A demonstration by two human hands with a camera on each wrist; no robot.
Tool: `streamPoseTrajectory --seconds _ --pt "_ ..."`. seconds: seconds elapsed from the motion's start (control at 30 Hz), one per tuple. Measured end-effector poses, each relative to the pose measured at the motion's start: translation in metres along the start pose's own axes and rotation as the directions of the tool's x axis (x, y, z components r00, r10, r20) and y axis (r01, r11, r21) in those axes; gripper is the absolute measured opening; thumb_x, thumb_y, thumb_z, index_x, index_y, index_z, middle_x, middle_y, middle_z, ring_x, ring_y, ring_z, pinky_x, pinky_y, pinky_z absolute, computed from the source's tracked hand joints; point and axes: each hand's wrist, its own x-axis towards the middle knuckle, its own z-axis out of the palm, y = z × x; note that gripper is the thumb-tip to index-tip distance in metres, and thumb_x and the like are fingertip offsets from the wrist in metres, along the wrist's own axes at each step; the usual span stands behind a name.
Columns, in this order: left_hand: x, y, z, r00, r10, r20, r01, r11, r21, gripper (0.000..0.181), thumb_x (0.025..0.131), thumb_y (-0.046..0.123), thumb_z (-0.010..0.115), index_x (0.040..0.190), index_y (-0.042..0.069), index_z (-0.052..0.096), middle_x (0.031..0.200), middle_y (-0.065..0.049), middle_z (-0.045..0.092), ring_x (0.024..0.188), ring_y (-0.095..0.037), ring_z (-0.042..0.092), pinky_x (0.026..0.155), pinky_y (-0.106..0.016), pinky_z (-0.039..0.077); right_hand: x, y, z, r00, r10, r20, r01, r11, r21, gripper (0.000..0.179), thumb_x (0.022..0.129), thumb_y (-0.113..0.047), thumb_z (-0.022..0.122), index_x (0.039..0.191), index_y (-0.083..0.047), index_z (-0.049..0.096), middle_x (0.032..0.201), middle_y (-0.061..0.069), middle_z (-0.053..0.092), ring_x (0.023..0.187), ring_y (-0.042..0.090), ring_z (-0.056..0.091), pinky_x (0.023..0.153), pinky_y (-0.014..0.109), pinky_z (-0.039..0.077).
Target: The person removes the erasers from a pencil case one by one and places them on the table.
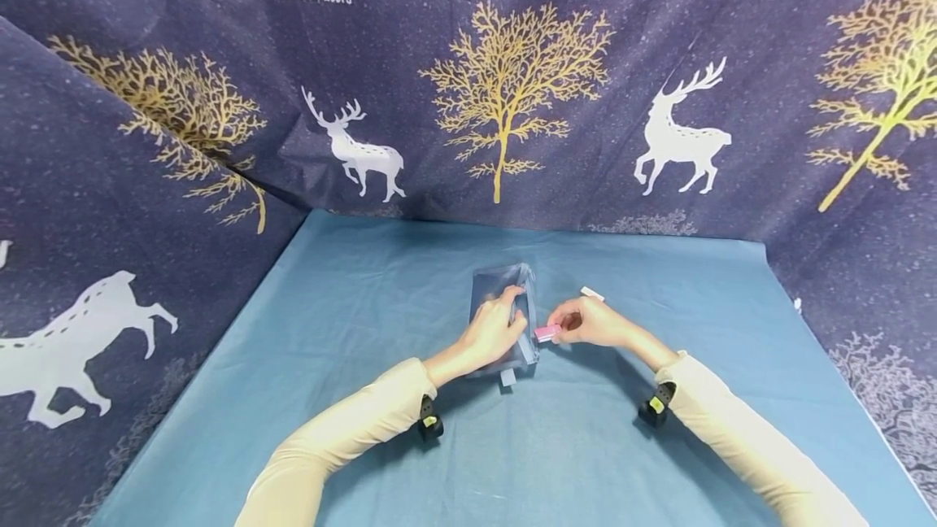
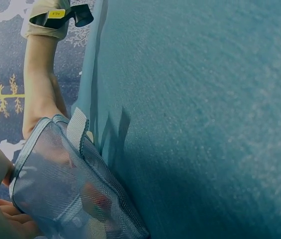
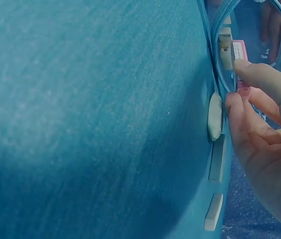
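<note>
A bluish see-through mesh zip pouch (image 1: 485, 285) lies on the blue cloth, its zipped mouth spread apart toward the right. My left hand (image 1: 492, 332) holds it at the mouth, thumb and forefinger parted along the zip edge. In the left wrist view, blurred coloured shapes show through the pouch's mesh (image 2: 55, 174). Between thumb and fingertips, my right hand (image 1: 591, 321) pinches a small pink block (image 1: 546, 333) with a white printed label, right at the pouch opening. The right wrist view shows the pink block (image 3: 239, 50) overlapping the pouch mouth.
Several pale blocks lie on the cloth beside the right hand, among them a rounded block (image 3: 215, 117) and a flat block (image 3: 217, 159). A grey fabric tab (image 1: 508, 378) sticks out of the pouch's near end. A dark patterned curtain (image 1: 439, 104) hangs behind the table.
</note>
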Motion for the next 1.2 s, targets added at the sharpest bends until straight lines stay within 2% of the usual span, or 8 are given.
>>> streamPoseTrajectory --seconds 0.2,0.37,0.53,0.6,0.67,0.73,0.9,1.2 --pt "-0.002 0.0 0.0 1.0 -0.006 0.011 0.007 1.0 -0.014 0.042 0.088 0.017 0.049 0.128 0.007 0.045 0.056 0.006 0.046 0.043 -0.002 0.041 0.047 -0.018 0.036 -0.003 0.0 -0.003 0.999 0.042 0.032 -0.042 0.999 -0.003 0.019 0.075 -0.014 0.072 0.093 -0.012 0.068 0.075 -0.002 0.066 0.064 0.005 0.06 0.062 0.022 0.051" --pt "-0.001 0.0 0.001 1.0 0.004 0.01 -0.004 1.0 -0.014 0.042 0.088 0.016 0.048 0.129 0.007 0.045 0.056 0.007 0.044 0.042 -0.002 0.039 0.046 -0.018 0.035 -0.005 0.002 -0.005 0.997 0.065 0.043 -0.065 0.998 0.013 0.02 0.074 -0.018 0.073 0.093 -0.016 0.068 0.077 -0.003 0.067 0.065 0.005 0.061 0.062 0.022 0.051" --pt "-0.001 0.0 0.002 1.0 -0.002 0.008 0.002 1.0 -0.014 0.042 0.088 0.016 0.048 0.129 0.007 0.045 0.055 0.005 0.047 0.042 -0.002 0.039 0.047 -0.018 0.036 -0.007 0.0 -0.008 0.995 0.079 0.055 -0.08 0.997 0.023 0.02 0.073 -0.014 0.073 0.092 -0.015 0.068 0.08 0.0 0.067 0.068 0.008 0.062 0.065 0.022 0.052" --pt "-0.001 0.0 0.003 1.0 -0.006 0.012 0.006 1.0 -0.011 0.042 0.088 0.016 0.048 0.129 0.007 0.045 0.06 0.002 0.053 0.042 -0.002 0.04 0.048 -0.018 0.037 -0.008 -0.001 -0.008 0.995 0.078 0.064 -0.08 0.996 0.033 0.02 0.073 -0.013 0.073 0.092 -0.013 0.067 0.08 0.002 0.067 0.07 0.01 0.063 0.066 0.022 0.052" --pt "-0.002 0.0 0.003 1.0 -0.009 0.015 0.01 1.0 -0.013 0.042 0.089 0.017 0.048 0.13 0.007 0.045 0.073 -0.004 0.061 0.043 -0.002 0.04 0.051 -0.018 0.038 -0.009 -0.001 -0.009 0.994 0.081 0.071 -0.084 0.996 0.042 0.019 0.073 -0.012 0.073 0.091 -0.013 0.067 0.08 0.002 0.067 0.07 0.011 0.063 0.067 0.023 0.052" --pt "-0.002 0.0 0.003 1.0 -0.011 0.021 0.011 1.0 -0.017 0.043 0.089 0.018 0.047 0.13 0.007 0.044 0.075 -0.007 0.062 0.042 -0.002 0.039 0.05 -0.019 0.038 -0.01 0.0 -0.009 0.994 0.084 0.073 -0.087 0.995 0.04 0.018 0.074 -0.012 0.073 0.091 -0.013 0.067 0.08 0.002 0.067 0.07 0.011 0.064 0.067 0.023 0.053" --pt "-0.001 0.001 0.001 1.0 -0.011 0.019 0.012 1.0 -0.017 0.043 0.088 0.018 0.047 0.13 0.007 0.044 0.058 0.002 0.049 0.041 -0.003 0.039 0.047 -0.019 0.036 -0.014 0.003 -0.011 0.993 0.089 0.074 -0.092 0.995 0.036 0.019 0.074 -0.01 0.071 0.091 -0.015 0.066 0.08 0.0 0.066 0.07 0.011 0.064 0.067 0.024 0.053" --pt "0.001 0.001 0.0 0.999 -0.017 0.028 0.018 1.0 -0.026 0.044 0.088 0.018 0.047 0.13 0.006 0.044 0.054 0.007 0.044 0.041 -0.003 0.038 0.046 -0.018 0.035 -0.02 0.0 -0.017 0.995 0.065 0.071 -0.067 0.998 0.014 0.019 0.073 -0.007 0.069 0.09 -0.015 0.066 0.079 -0.001 0.066 0.07 0.008 0.062 0.066 0.024 0.052"
